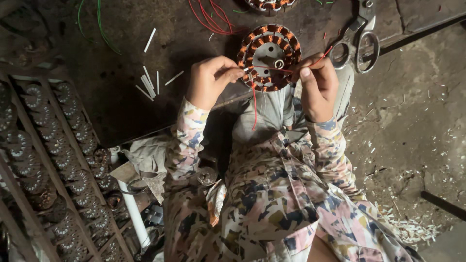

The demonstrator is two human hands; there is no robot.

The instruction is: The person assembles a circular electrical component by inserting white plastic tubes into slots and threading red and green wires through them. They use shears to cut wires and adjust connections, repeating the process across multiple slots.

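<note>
A round motor stator [269, 57] with copper-orange windings lies on the dark metal work surface [116, 97], between my hands. My left hand [209, 80] pinches the end of a red wire [272, 68] at the stator's left rim. My right hand [318, 86] holds the same red wire at the right rim, so it is stretched across the stator. A loose red strand [254, 109] hangs down from the stator toward my lap.
Metal scissors [358, 40] lie right of the stator. Several short white sleeves [148, 83] lie left of my left hand. Red wires [211, 18] and green wires [99, 24] trail at the top. A rack of stators [58, 160] fills the left; white clippings [412, 228] litter the floor.
</note>
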